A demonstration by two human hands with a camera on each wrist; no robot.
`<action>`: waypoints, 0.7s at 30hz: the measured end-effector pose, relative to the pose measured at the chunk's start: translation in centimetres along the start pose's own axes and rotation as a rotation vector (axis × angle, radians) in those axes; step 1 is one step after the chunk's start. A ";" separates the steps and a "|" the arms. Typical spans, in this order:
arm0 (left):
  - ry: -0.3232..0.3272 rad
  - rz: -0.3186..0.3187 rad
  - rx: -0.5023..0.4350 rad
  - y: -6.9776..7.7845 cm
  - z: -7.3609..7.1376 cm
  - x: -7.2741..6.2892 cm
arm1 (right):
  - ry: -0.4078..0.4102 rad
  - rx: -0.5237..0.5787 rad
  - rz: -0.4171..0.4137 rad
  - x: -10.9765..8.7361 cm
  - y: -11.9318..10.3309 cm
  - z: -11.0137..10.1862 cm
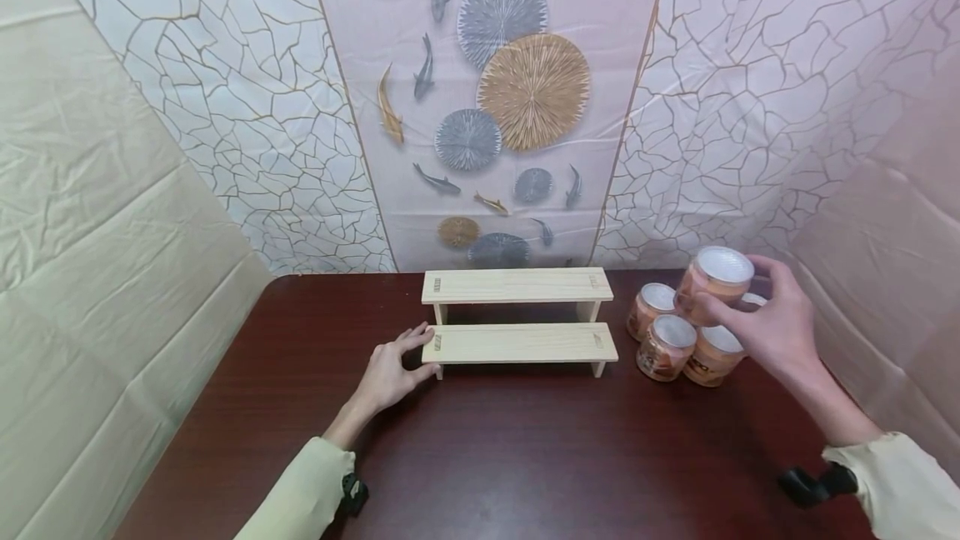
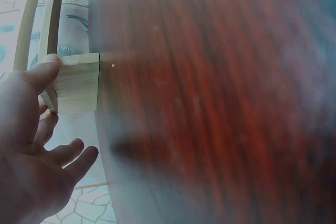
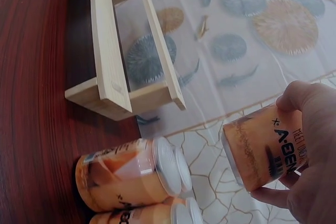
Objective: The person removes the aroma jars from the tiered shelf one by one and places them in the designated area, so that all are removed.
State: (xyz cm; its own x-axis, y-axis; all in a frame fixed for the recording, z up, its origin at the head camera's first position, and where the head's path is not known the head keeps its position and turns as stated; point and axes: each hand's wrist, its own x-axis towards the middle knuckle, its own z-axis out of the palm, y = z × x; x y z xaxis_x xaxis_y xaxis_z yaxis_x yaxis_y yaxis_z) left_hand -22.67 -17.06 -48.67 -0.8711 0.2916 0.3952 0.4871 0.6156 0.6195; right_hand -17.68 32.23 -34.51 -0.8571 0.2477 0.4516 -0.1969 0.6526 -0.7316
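Observation:
A pale two-step wooden rack stands on the table. My left hand grips the left end of its lower step, the thumb on one edge and a finger on the other. On the right, my right hand holds an orange can with a whitish lid, raised above a group of similar cans. Dark lettering shows on the held can in the right wrist view. Beneath it several cans stand upright close together; one at the back is mostly hidden.
The dark red-brown table carries the rack and the cans. Behind it hangs a patterned cloth with fish and round motifs. Plain cloth walls flank both sides, the right one close to the cans.

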 end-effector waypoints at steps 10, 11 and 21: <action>0.001 0.006 -0.003 0.0 0.0 0.0 | 0.027 -0.012 0.078 0.1 1.6 -1.4; 0.002 0.008 -0.004 0.0 0.0 0.0 | 0.032 -0.008 0.086 0.0 1.7 -1.5; 0.011 0.015 0.001 -0.1 0.1 0.0 | 0.084 -0.040 0.104 -0.2 2.6 -2.5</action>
State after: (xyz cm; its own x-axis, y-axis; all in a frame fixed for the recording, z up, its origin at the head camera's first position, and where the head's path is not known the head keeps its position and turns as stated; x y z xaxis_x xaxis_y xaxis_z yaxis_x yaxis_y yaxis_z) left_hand -22.68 -17.03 -48.79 -0.8629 0.2924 0.4121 0.5000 0.6117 0.6131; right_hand -16.80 35.68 -35.18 -0.8285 0.3737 0.4171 -0.0886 0.6480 -0.7564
